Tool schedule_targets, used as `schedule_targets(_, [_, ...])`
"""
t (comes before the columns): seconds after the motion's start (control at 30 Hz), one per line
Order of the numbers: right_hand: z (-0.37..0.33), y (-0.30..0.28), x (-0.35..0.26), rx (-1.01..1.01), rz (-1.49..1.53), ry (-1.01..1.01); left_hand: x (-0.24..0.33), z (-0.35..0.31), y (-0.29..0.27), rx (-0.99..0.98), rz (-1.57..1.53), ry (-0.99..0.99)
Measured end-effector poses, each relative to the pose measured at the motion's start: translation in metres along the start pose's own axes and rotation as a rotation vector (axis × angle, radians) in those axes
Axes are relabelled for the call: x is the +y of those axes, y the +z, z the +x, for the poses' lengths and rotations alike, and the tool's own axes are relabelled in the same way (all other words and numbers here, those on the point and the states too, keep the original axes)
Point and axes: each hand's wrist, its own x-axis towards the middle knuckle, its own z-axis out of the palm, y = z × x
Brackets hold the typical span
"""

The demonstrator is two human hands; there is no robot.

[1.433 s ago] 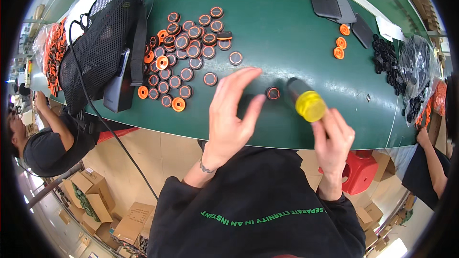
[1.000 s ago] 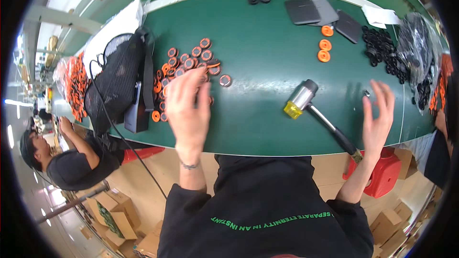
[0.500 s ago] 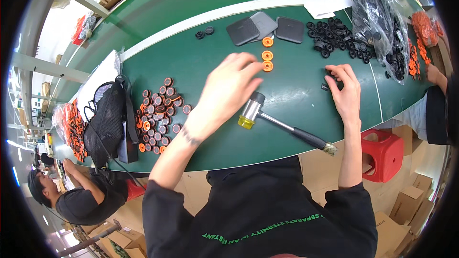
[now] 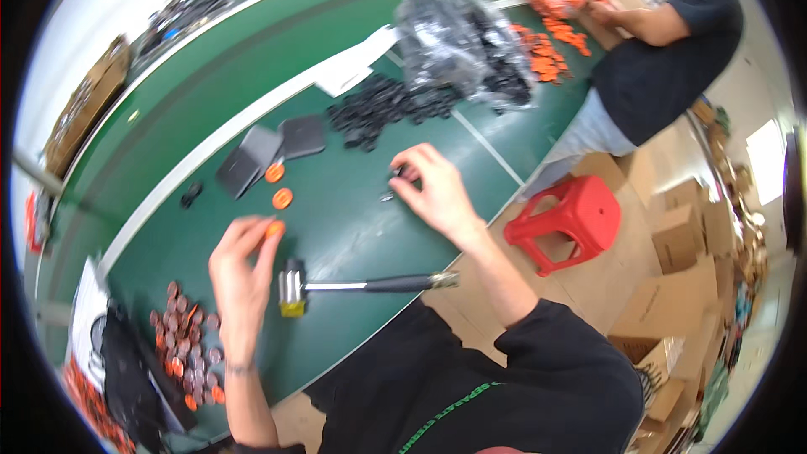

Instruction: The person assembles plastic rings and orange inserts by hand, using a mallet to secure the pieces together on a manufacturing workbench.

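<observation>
My left hand (image 4: pixel 239 265) pinches a small round orange part (image 4: pixel 274 229) between thumb and fingertips, low over the green table. Further right, my right hand (image 4: pixel 437 193) has its fingers curled and closed around a small black part (image 4: pixel 403 173), mostly hidden by them. Just below those fingertips a small dark piece (image 4: pixel 387 197) shows on the tabletop. Two more orange round parts, one of them a ring (image 4: pixel 282 198), lie in a line beyond my left hand. A mallet (image 4: pixel 292 287) with a yellow face and black grip lies nearest me, handle pointing right.
Orange-and-black round pieces (image 4: pixel 181 336) lie left beside a black mesh bag (image 4: pixel 126 370). Dark square pads (image 4: pixel 261 148) sit farther back, with loose black parts (image 4: pixel 370 113) and a clear plastic bag (image 4: pixel 458 42) to their right. A red stool (image 4: pixel 572 223) and another person (image 4: pixel 672 59) are at the right.
The view has swung to the right. My left hand has drawn an orange part out of the line and toward me. My right hand still holds its black part.
</observation>
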Motion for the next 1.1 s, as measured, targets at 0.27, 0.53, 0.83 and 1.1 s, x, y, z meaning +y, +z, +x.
schedule_targets(0.27, [-0.065,0.022,-0.12,-0.122,0.594,-0.347,0.014,-0.101,0.03,0.176,-0.78,-0.258])
schedule_targets(0.53, [-0.084,0.071,-0.137,-0.099,0.55,-0.359,0.003,-0.138,0.04,0.263,-1.365,-0.355])
schedule_targets(0.83, [-0.078,0.075,-0.134,-0.157,0.507,-0.372,0.0,-0.14,0.034,0.212,-1.71,-0.387])
schedule_targets(1.1, [-0.075,0.075,-0.146,-0.172,0.408,-0.351,-0.006,-0.146,0.037,0.198,-1.702,-0.37])
